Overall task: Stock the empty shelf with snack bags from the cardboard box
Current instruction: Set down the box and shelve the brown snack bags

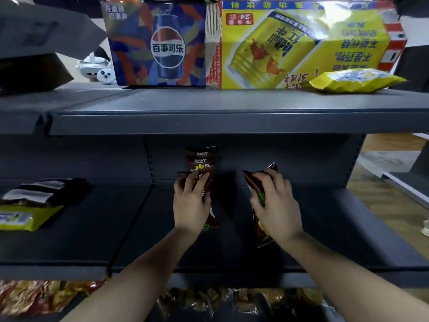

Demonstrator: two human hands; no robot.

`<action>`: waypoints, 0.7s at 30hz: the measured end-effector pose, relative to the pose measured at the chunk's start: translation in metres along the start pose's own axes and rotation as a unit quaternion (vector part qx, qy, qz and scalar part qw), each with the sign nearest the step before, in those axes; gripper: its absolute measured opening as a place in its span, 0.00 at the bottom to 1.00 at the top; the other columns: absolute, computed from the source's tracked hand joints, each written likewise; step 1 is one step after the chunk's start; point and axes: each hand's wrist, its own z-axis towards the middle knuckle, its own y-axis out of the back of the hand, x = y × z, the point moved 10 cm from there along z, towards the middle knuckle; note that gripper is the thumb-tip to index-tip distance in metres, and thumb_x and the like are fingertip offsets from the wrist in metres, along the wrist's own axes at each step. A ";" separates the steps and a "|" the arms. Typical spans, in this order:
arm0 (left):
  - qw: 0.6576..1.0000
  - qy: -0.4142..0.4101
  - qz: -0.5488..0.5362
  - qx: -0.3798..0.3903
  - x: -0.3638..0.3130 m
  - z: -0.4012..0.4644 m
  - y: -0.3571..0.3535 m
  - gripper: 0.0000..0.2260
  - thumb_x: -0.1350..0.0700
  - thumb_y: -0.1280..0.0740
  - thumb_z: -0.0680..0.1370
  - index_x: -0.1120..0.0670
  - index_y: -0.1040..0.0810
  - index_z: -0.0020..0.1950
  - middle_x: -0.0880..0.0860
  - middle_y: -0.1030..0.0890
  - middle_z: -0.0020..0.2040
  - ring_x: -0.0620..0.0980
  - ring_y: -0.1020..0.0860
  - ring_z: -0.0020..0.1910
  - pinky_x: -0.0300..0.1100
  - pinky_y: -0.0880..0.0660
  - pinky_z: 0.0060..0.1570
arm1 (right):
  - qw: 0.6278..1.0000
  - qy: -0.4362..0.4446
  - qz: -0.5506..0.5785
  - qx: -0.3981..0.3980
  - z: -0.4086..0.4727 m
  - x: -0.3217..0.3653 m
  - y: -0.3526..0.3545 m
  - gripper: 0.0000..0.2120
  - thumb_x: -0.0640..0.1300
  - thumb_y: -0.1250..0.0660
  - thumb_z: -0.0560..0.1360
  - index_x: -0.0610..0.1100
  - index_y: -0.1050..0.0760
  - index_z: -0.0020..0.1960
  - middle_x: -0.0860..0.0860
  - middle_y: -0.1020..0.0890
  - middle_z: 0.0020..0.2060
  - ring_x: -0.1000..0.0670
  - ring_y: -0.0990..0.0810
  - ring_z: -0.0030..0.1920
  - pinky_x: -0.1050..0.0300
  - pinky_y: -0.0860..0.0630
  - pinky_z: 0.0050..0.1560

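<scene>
Both hands reach into the dark middle shelf (325,228). My left hand (191,203) grips a dark brown snack bag (210,217), held on edge in front of a short row of like bags (201,159) that stand against the shelf's back panel. My right hand (276,205) grips a second dark brown snack bag (260,177), its top corner sticking up past my fingers and its lower end showing below my palm. The cardboard box is not in sight.
The top shelf carries a blue Pepsi carton (160,45), a yellow drink carton (306,45) and a yellow snack bag (355,82). Yellow and dark bags (30,205) lie at the left of the middle shelf. More snack packets (209,303) fill the shelf below.
</scene>
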 end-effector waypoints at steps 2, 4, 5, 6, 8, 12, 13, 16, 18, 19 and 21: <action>1.000 -0.005 0.007 0.005 0.005 0.012 -0.009 0.22 0.59 0.31 0.73 0.50 0.27 0.67 0.53 0.27 0.66 0.62 0.34 0.64 0.57 0.23 0.51 | 1.000 -0.003 0.004 0.000 0.009 0.003 -0.012 0.19 0.47 0.35 0.74 0.48 0.30 0.64 0.49 0.29 0.64 0.46 0.30 0.59 0.49 0.20 0.38; 1.000 -0.016 0.011 0.004 0.005 0.023 -0.020 0.22 0.59 0.30 0.72 0.51 0.26 0.67 0.54 0.27 0.66 0.63 0.32 0.63 0.57 0.23 0.51 | 1.000 -0.006 0.006 0.001 0.018 0.004 -0.024 0.19 0.46 0.35 0.74 0.48 0.30 0.64 0.49 0.29 0.63 0.46 0.31 0.59 0.49 0.20 0.37; 1.000 -0.019 0.014 0.002 0.004 0.028 -0.025 0.22 0.59 0.30 0.72 0.51 0.26 0.66 0.54 0.27 0.66 0.63 0.31 0.62 0.56 0.23 0.51 | 1.000 -0.008 0.004 0.003 0.022 0.005 -0.029 0.19 0.46 0.35 0.74 0.48 0.31 0.64 0.49 0.29 0.63 0.45 0.31 0.59 0.48 0.20 0.37; 1.000 -0.021 0.018 0.002 0.004 0.031 -0.031 0.22 0.58 0.29 0.72 0.51 0.26 0.66 0.54 0.26 0.65 0.63 0.30 0.61 0.56 0.23 0.51 | 1.000 -0.011 0.002 0.006 0.026 0.006 -0.034 0.20 0.46 0.35 0.74 0.49 0.31 0.64 0.49 0.29 0.63 0.45 0.31 0.59 0.48 0.20 0.37; 0.999 -0.021 0.034 0.001 0.006 0.036 -0.041 0.22 0.58 0.29 0.72 0.51 0.26 0.66 0.55 0.26 0.65 0.63 0.30 0.61 0.55 0.24 0.52 | 1.000 -0.018 0.001 0.005 0.032 0.006 -0.043 0.20 0.46 0.35 0.74 0.49 0.31 0.65 0.49 0.30 0.63 0.45 0.31 0.59 0.48 0.20 0.38; 0.997 -0.031 0.069 0.004 0.014 0.038 -0.061 0.23 0.56 0.28 0.71 0.49 0.26 0.66 0.55 0.27 0.66 0.61 0.30 0.63 0.55 0.25 0.52 | 0.999 -0.038 0.007 0.009 0.040 0.004 -0.057 0.19 0.47 0.36 0.74 0.49 0.32 0.65 0.50 0.30 0.63 0.47 0.31 0.60 0.48 0.20 0.40; 0.997 -0.038 0.074 0.005 0.016 0.037 -0.065 0.23 0.55 0.28 0.71 0.49 0.26 0.66 0.55 0.27 0.66 0.61 0.31 0.63 0.55 0.26 0.54 | 0.999 -0.044 0.010 0.011 0.041 0.003 -0.061 0.20 0.48 0.37 0.74 0.49 0.32 0.65 0.50 0.31 0.63 0.47 0.31 0.60 0.47 0.20 0.41; 0.995 -0.039 0.091 0.008 0.022 0.037 -0.074 0.24 0.52 0.30 0.73 0.48 0.29 0.68 0.55 0.29 0.69 0.61 0.31 0.66 0.55 0.29 0.59 | 0.998 -0.052 0.017 0.007 0.043 0.001 -0.069 0.20 0.49 0.38 0.74 0.50 0.32 0.65 0.51 0.31 0.63 0.47 0.31 0.60 0.46 0.20 0.41; 0.993 -0.039 0.112 0.015 0.026 0.038 -0.080 0.24 0.50 0.34 0.74 0.47 0.32 0.71 0.55 0.31 0.71 0.61 0.33 0.67 0.56 0.31 0.61 | 0.998 -0.053 0.027 0.002 0.044 0.002 -0.073 0.19 0.49 0.38 0.74 0.50 0.32 0.65 0.50 0.30 0.63 0.46 0.30 0.60 0.47 0.20 0.40; 0.991 -0.041 0.124 0.019 0.027 0.038 -0.082 0.24 0.48 0.36 0.76 0.47 0.34 0.72 0.55 0.33 0.72 0.61 0.34 0.68 0.56 0.32 0.63 | 0.998 -0.054 0.033 -0.002 0.044 0.002 -0.075 0.19 0.48 0.37 0.74 0.50 0.31 0.64 0.50 0.30 0.63 0.46 0.30 0.60 0.47 0.20 0.40; 0.988 -0.046 0.144 0.031 0.029 0.040 -0.087 0.24 0.45 0.42 0.77 0.46 0.37 0.74 0.55 0.35 0.73 0.62 0.36 0.69 0.59 0.34 0.66 | 0.997 -0.058 0.043 -0.010 0.044 0.004 -0.078 0.19 0.48 0.37 0.73 0.50 0.31 0.64 0.50 0.29 0.62 0.46 0.30 0.60 0.48 0.20 0.39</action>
